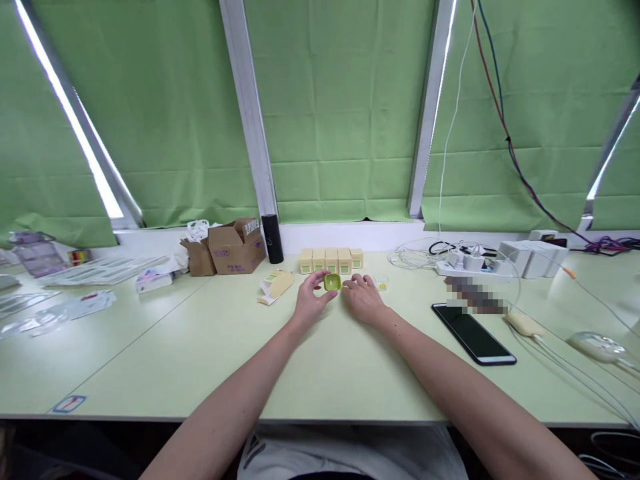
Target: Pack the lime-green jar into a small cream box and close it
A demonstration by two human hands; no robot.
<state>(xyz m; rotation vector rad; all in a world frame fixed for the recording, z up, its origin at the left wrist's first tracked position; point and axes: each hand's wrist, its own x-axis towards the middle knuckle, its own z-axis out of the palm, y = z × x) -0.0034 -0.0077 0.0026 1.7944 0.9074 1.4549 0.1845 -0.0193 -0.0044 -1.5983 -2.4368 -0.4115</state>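
A small green square cup [332,283] is held between the thumb and fingers of my left hand [311,300], its hollow side facing me. Just right of it, my right hand [364,298] is palm down and low over the table, fingers bent and drawn together. Whatever those fingertips hold, if anything, is too small to make out. Close beyond the right hand lies a small clear piece [381,283] with a yellow spot in it. Behind both hands stands a row of several small cream boxes [325,260] with green labels. An opened, flattened cream box [276,287] lies left of my left hand.
At the back left stand an open cardboard box [237,248] and a black bottle [272,239]. To the right are a phone [474,333], a power strip [473,268] with tangled cables, and a computer mouse [599,347]. A tissue pack [154,280] sits on the left.
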